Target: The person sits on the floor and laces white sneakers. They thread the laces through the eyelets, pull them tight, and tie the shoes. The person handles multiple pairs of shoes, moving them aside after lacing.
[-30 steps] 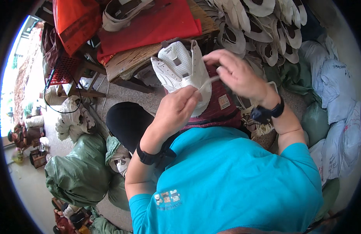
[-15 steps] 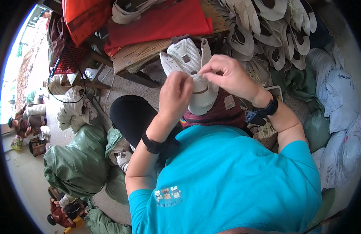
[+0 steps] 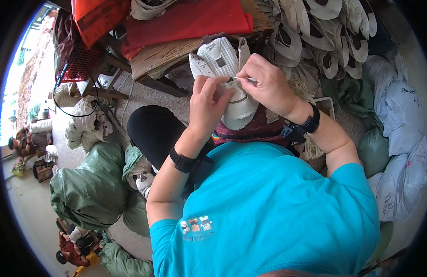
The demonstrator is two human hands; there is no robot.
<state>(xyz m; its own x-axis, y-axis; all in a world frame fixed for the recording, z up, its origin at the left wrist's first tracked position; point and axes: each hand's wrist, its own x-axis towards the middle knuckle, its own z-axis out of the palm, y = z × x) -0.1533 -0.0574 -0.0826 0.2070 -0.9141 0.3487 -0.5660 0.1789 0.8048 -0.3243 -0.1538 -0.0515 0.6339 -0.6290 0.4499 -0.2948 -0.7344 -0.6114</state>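
Observation:
A white shoe upper (image 3: 239, 114) with a mesh tongue (image 3: 217, 55) rests on the maroon cloth (image 3: 250, 130) over my lap, its toe pointing toward me. My left hand (image 3: 208, 99) is at the left side of its lacing area, fingers bent and thumb against the upper. On the other side my right hand (image 3: 264, 83) is closed in a pinch on a thin white lace (image 3: 237, 78), whose end sticks out by the eyelets. The fingers hide part of the lacing area.
Ahead stands a wooden bench (image 3: 162, 60) with red cloth (image 3: 190, 27) on it. Many shoe uppers (image 3: 315, 37) hang in bunches at the far right. Green sacks (image 3: 91, 189) lie left, pale sacks (image 3: 400, 129) right. Other people (image 3: 75, 249) sit at the far left.
My left hand's fingers have spread a little and tilted toward the upper. My right hand has turned, its knuckles higher, and the lace end now shows between its fingertips.

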